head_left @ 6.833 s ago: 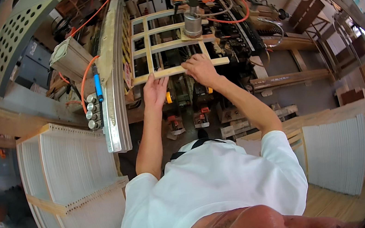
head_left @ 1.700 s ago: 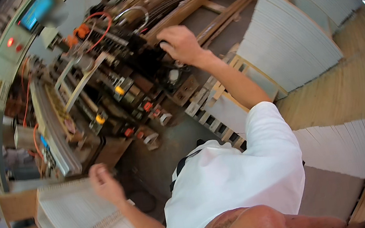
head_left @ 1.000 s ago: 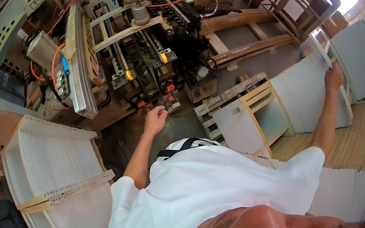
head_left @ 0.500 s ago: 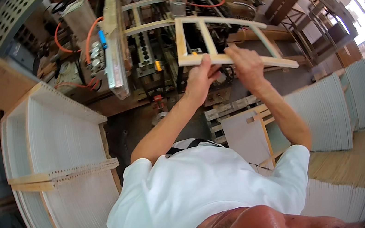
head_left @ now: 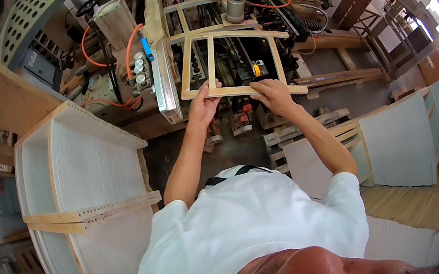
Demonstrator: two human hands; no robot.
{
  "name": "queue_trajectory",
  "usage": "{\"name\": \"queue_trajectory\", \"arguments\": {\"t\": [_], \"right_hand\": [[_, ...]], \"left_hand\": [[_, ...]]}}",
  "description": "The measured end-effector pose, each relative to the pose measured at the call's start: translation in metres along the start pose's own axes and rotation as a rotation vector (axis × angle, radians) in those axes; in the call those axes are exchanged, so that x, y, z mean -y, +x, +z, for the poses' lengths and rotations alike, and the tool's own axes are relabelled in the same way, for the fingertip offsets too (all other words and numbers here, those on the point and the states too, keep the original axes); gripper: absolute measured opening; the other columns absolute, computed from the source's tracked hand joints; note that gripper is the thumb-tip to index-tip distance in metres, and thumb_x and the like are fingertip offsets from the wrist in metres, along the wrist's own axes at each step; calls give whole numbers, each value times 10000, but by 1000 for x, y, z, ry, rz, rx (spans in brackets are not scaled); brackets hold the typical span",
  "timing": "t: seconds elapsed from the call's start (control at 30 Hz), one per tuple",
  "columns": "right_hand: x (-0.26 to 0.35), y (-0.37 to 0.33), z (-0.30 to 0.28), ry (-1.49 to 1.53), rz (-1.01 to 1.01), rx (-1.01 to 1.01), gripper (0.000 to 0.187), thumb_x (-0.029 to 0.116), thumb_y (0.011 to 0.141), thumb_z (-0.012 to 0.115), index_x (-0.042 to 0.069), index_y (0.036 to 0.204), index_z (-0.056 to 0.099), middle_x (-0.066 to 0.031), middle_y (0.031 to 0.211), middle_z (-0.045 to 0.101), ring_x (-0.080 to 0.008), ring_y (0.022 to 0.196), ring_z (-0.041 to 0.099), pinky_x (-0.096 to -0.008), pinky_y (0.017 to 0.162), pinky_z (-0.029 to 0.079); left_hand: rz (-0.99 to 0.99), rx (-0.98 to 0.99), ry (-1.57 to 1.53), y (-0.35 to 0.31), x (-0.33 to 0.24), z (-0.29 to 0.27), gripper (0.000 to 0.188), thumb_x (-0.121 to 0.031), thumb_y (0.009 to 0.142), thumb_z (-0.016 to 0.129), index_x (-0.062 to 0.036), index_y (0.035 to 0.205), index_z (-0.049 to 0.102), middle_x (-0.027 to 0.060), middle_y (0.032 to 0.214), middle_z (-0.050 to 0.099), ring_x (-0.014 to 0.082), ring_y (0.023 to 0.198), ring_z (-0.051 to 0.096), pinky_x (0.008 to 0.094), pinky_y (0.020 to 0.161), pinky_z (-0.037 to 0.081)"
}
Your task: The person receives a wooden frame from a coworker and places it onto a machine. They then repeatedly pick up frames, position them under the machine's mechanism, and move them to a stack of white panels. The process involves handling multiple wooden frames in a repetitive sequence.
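Note:
I hold a pale wooden frame (head_left: 234, 90) with inner crosspieces out over a machine bed. My left hand (head_left: 204, 105) is closed around the near rail close to its left end, thumb on top. My right hand (head_left: 274, 97) grips the same rail towards its right end, with its fingers over the wood. Just beyond, another wooden frame (head_left: 183, 20) lies across the machine, partly behind the held one. A metal cylinder (head_left: 236, 9) stands above that farther frame. Through the held frame's opening a yellow round knob (head_left: 256, 70) shows.
To the left stand stacked white panels with wooden edges (head_left: 84, 173). More white panel stacks (head_left: 396, 137) stand at the right, near a wooden pallet (head_left: 308, 127). A blue-tipped tool (head_left: 146, 49) on an orange hose hangs beside the metal-edged beam (head_left: 166, 83).
Both hands have brought the wooden frame left and lower in the picture, levelling it out over the machine bed. My hands are now farther apart on the rail.

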State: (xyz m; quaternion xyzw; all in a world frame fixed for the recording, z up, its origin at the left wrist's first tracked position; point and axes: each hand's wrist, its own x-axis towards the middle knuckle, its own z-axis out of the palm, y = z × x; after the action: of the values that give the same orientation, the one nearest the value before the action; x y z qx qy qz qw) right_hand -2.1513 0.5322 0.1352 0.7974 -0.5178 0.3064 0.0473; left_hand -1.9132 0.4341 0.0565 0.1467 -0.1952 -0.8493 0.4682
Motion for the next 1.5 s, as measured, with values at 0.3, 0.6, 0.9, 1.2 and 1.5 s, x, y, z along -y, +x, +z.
{"name": "queue_trajectory", "arguments": {"t": [0.3,0.6,0.9,1.2,1.5], "right_hand": [[-29,28,49,20,-50,14,314,250,793,693,105,1066,639,-69,893,637,-289,826,596,-410,727,445],[-39,17,54,16,-93,95,335,265,800,677,109,1095,644,-45,907,634,-254,852,573,-383,761,420],[-51,38,39,64,-167,125,342,281,786,682,111,1079,637,-34,866,600,-233,844,561,-365,733,403],[-72,49,47,107,-183,147,311,266,788,681,123,1062,647,-17,903,620,-217,849,559,-356,744,406],[-73,59,41,162,-195,208,308,207,778,696,91,1060,648,-31,967,654,-236,883,567,-364,761,417]], "left_hand": [[70,-54,-23,21,-20,-27,402,-185,968,526,22,1304,450,142,1263,554,270,1231,510,436,1083,382],[62,-37,-16,6,-14,-26,425,-152,975,500,28,1348,408,158,1343,492,285,1286,457,446,1101,356],[93,-69,-4,9,-12,-20,463,-167,960,528,0,1372,402,145,1380,471,263,1298,449,420,1102,348],[139,-90,-2,14,-6,-15,481,-136,953,528,18,1384,378,165,1392,456,271,1311,434,422,1116,337],[152,-127,-68,18,-2,-12,453,-118,954,521,25,1364,394,156,1359,485,259,1281,470,390,1092,381]]}}
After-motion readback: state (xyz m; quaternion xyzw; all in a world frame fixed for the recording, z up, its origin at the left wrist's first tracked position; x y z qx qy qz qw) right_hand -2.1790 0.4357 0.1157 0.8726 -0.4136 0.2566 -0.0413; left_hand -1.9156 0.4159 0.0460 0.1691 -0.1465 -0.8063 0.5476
